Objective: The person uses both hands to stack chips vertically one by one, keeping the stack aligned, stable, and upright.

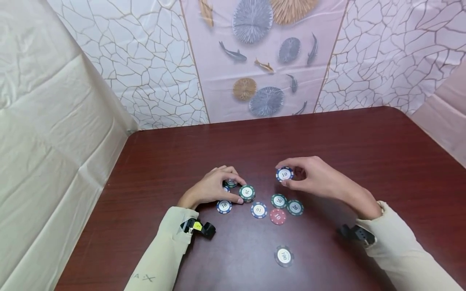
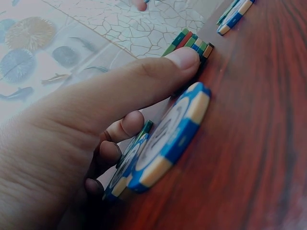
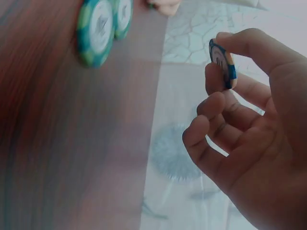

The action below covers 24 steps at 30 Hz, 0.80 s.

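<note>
Well inside table edge (image 1: 262, 121), right hand (image 1: 314, 173) pinches blue chip (image 1: 284, 174).

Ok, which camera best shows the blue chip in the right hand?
The head view: the blue chip faces it, 10 readable. The right wrist view shows it steeply slanted; left wrist, at most a sliver.

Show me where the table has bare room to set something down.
Bare table runs from the left hand and right hand back to the patterned wall cloth, and from the left hand to the table's left edge. Crowded: between the green stack and red chip, where a blue-rimmed chip lies.
</note>
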Available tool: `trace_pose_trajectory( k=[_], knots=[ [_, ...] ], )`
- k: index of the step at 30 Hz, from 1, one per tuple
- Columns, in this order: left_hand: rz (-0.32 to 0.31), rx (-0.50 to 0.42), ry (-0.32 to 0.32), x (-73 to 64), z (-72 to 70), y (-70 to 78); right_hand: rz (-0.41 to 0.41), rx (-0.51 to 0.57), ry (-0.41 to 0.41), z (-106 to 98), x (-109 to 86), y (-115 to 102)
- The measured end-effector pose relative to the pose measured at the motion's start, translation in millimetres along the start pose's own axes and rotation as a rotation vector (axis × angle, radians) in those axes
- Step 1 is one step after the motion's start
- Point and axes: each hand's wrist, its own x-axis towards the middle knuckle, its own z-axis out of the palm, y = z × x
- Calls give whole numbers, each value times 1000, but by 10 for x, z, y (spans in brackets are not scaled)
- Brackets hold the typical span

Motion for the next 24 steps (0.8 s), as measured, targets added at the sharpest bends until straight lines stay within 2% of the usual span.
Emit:
trace_pose_trajectory(
  k=[9,16,19,24],
  knots=[
    [-23,4,-3,-5,-9,24,18,85,-24,107,201,-158],
    [-9,21,-6,1,-2,-7,47,142,-47,231,318,-235],
    [-8,30,-5,0,-5,-10,2,148,-48,283,341,-239],
    [-17,30,-4,-1,4,-8,-76,105,-5,374,351,-194]
  ],
)
